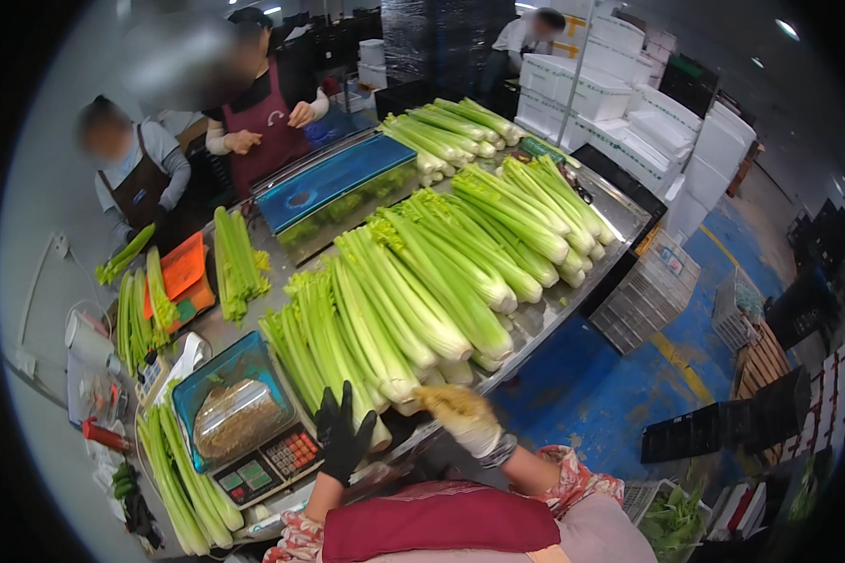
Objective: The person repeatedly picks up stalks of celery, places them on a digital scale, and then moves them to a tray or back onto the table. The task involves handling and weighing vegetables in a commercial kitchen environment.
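A large heap of celery [413, 272] covers the middle of the metal table, its pale butt ends facing me. My left hand [340, 439], in a black glove, is open with fingers spread over the nearest celery butts, beside the scale. Opposite it, my right hand [462, 418] wears a white glove with a yellowish front. Its fingers stretch leftward against the celery butts at the table's front edge, slightly smeared, and hold nothing visible. At the left stands a digital scale [274, 460] carrying a clear-covered blue tray [183, 413] with a brownish mass inside.
More celery [183, 479] lies left of the scale, with further bunches [455, 127] at the far end. A blue-lidded bin [338, 178] and an orange tray [180, 272] stand on the table. Two people work across it. Grey crates [643, 291] and white foam boxes [582, 89] stand to the right.
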{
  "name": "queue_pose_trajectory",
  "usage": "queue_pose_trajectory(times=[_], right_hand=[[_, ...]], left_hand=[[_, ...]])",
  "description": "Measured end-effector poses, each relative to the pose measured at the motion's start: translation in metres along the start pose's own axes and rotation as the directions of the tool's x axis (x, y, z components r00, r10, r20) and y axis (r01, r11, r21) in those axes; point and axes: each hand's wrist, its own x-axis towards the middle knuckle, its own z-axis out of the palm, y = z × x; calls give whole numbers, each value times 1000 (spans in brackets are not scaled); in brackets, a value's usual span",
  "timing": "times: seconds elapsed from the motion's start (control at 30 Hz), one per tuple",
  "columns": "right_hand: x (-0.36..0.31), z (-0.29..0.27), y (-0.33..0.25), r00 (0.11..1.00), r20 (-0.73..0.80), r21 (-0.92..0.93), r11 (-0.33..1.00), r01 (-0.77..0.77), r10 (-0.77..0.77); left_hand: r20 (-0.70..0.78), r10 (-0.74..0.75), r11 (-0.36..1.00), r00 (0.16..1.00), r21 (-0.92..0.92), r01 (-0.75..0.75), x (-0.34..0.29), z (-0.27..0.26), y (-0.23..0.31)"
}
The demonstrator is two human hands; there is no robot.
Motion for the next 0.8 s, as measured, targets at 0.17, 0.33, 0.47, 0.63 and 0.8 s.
queue_pose_trajectory(times=[0.17,0.33,0.47,0.63,0.8], right_hand=[[5,-64,3,906,-400,211,976,-54,136],[2,-105,15,857,-429,307,938,-160,286],[30,-135,34,855,-469,141,974,-175,221],[98,-244,76,729,-668,-382,910,-163,-150],[155,-403,155,703,-668,-676,595,-435,-245]], left_hand=[[-193,89,949,977,-282,-142,14,-15,-21],[-261,-72,909,963,-414,-45,39,-31,-33],[-193,-196,747,961,-665,18,58,-44,-10],[-268,-242,747,933,-665,3,75,-36,23],[-351,-359,729,865,-684,25,102,-9,99]])
